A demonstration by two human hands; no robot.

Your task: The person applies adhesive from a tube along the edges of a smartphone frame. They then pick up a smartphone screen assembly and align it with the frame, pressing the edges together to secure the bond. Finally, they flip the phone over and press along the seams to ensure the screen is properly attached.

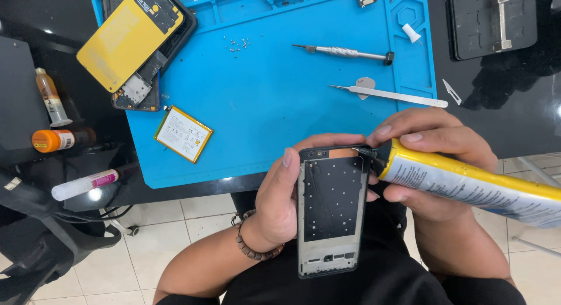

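Hands amid screwdriver, tweezers, battery

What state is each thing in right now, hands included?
Phone frame: bare, held upright in left hand.
Glue tube: uncapped, gripped by right hand, nozzle at frame's top right corner.
Opened phone: on blue mat, internals exposed.
Battery: removed, flat on mat.
Screwdriver: lying unused.

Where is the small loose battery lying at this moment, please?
In the head view, the battery lies on the blue mat's lower left part, just below the opened phone and left of the left hand.
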